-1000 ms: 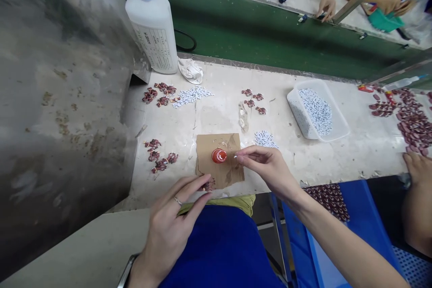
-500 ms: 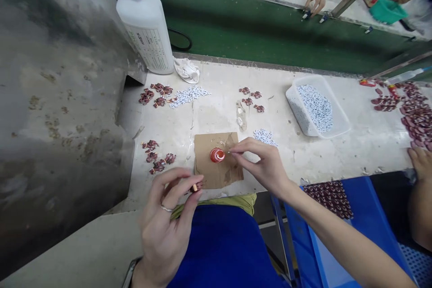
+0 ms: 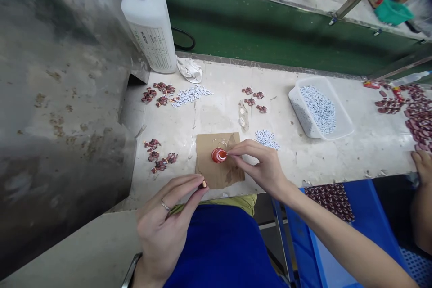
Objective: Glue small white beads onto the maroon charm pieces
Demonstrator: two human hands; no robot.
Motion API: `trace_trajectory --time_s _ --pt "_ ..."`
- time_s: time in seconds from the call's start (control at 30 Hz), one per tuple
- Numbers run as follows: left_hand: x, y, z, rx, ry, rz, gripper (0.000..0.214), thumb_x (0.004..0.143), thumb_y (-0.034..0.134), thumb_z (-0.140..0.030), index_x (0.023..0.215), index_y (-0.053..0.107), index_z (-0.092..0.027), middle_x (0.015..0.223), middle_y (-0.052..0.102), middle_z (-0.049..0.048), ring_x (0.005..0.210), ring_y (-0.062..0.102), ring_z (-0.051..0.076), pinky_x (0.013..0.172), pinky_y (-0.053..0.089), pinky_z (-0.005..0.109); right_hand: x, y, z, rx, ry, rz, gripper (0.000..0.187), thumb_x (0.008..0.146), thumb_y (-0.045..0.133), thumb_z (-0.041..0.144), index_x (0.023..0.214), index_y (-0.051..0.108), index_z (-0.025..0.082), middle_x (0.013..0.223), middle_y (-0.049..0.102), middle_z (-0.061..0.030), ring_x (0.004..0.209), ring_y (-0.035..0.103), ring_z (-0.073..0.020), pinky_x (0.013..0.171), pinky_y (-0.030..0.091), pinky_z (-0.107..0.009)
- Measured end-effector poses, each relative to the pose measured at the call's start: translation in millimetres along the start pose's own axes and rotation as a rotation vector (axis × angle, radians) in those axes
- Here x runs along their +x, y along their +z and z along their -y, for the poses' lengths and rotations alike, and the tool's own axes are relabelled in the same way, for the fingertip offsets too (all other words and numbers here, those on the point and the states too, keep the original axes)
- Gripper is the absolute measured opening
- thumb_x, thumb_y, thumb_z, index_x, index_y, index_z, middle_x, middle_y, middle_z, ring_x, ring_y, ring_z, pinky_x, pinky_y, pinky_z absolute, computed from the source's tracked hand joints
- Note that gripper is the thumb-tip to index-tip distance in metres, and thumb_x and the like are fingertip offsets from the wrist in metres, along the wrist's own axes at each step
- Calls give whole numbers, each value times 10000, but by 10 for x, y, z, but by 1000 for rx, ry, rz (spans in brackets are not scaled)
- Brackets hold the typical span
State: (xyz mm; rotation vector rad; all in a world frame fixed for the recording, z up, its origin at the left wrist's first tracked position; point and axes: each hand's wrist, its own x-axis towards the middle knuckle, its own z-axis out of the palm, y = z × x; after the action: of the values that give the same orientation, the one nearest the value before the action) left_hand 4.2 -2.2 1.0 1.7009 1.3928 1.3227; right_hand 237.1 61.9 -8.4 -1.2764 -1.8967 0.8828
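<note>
Between the thumb and fingertips of my left hand [image 3: 168, 220] is a small dark brown figure piece [image 3: 203, 184] with a pale orange part, mostly covered by the fingers. My right hand [image 3: 261, 164] is pinched at the rim of a small red pot [image 3: 218, 155]; what sits in the pinch is too small to make out. The pot rests on a torn piece of brown cardboard [image 3: 207, 171]. Several similar brown pieces [image 3: 158, 162] lie left of the cardboard, and small white-and-blue bits [image 3: 266, 138] are heaped just beyond my right hand.
A clear plastic tub [image 3: 342, 123] of white-and-blue bits stands at right. A white bottle with a blue cap [image 3: 153, 31] stands back left, beside a metal housing [image 3: 67, 121]. More brown pieces [image 3: 421, 121] lie far right, near another person's hand [image 3: 421, 166]. A blue crate [image 3: 367, 216] sits below.
My right fingertips have come left to the pot's rim. My left hand has turned the brown piece and shifted slightly right. Across the divider, another person's hand has moved back from the edge.
</note>
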Motion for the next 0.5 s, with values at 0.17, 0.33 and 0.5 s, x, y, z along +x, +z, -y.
trace_trajectory --time_s 0.17,0.33,0.5 --pt "22 15 -74 -11 -18 48 348 809 776 -34 1083 727 -244 1048 751 -41 962 725 85 891 636 202 -46 -1 355 240 42 -48 167 919 712 123 967 763 274 942 782 -10 912 735 -199 819 613 -401" --pt "8 21 -135 -56 -82 39 307 851 766 -122 1087 735 -317 1045 769 -62 923 749 119 866 677 269 -86 68 623 392 36 6 164 913 725 108 982 761 252 949 789 -24 893 750 -187 804 630 -382" --pt "14 11 -114 -91 -62 48 370 820 776 -57 1112 737 -282 1063 770 -71 930 746 75 918 640 171 -103 106 632 430 -1 7 127 902 738 102 980 765 200 926 798 -52 840 752 -180 732 624 -342"
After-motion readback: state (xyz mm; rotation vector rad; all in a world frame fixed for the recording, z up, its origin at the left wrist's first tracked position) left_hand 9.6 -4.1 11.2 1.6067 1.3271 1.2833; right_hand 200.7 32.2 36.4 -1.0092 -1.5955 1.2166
